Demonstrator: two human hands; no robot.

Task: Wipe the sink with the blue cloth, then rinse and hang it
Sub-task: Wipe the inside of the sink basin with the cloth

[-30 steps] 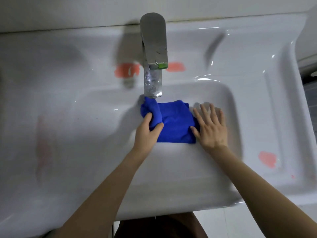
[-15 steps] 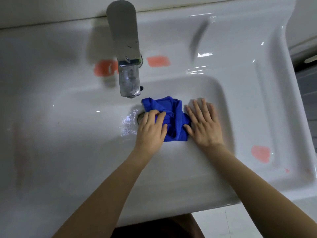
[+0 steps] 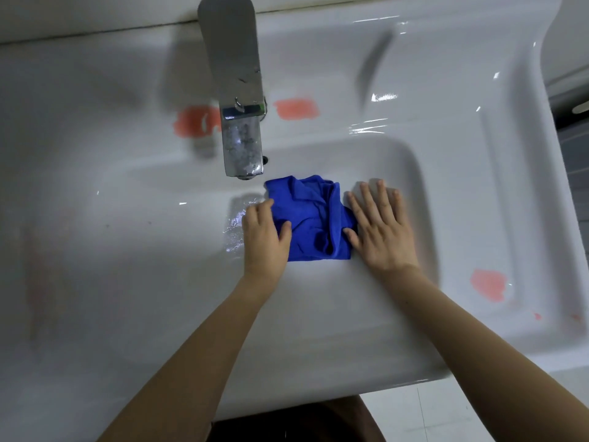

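The blue cloth (image 3: 314, 218) lies crumpled in the white sink (image 3: 424, 355), just in front of and to the right of the chrome tap (image 3: 236, 90). My left hand (image 3: 264, 240) rests at the cloth's left edge. Its thumb lies on the fabric and its fingers reach along the edge. My right hand (image 3: 381, 228) lies flat on the basin with fingers spread, and its thumb touches the cloth's right edge. Water glistens on the basin floor (image 3: 236, 224) left of the cloth, below the spout.
Orange-red smudges mark the sink ledge on both sides of the tap (image 3: 296, 108) (image 3: 191, 121), and another marks the right rim (image 3: 487, 285). A faint reddish stain shows on the left ledge (image 3: 38, 288). Tiled floor (image 3: 446, 416) shows below the sink's front edge.
My left hand has slid from the middle of the cloth to its left edge, and the cloth lies more spread out. My right hand has stayed flat beside it.
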